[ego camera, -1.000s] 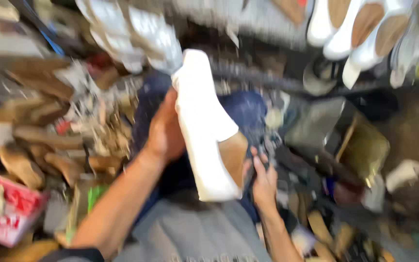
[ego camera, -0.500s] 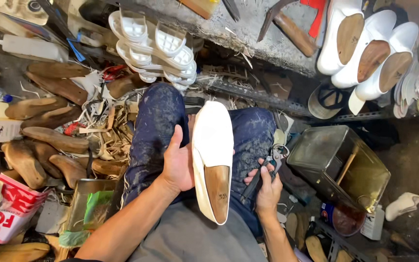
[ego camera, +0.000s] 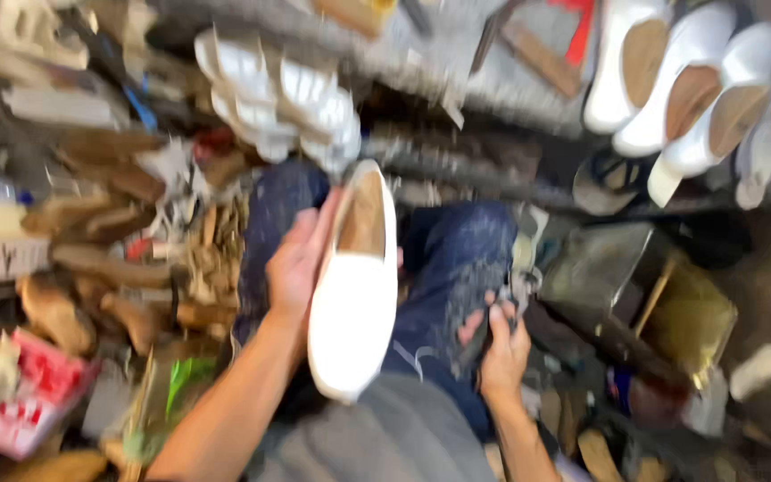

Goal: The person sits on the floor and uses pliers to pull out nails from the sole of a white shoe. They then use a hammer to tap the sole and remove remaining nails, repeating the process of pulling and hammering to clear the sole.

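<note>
Shoe [ego camera: 354, 290], white slip-on, held over denim lap [ego camera: 457, 259]; left hand [ego camera: 296, 263] fingers wrapped round its left side. Right hand [ego camera: 503, 344] near right knee, fingers closed on small dark tool [ego camera: 518, 290], blurred.

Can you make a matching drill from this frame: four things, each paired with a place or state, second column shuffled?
Things:
1. white shoe
2. left hand
3. right hand
4. row of white shoes

Places or states:
A. top right, lined up side by side
B. low on the right thigh, on a small metal tool
C. held over the lap, opening upward
D. wrapped round the shoe's side

Pairs: 1-C, 2-D, 3-B, 4-A
</note>
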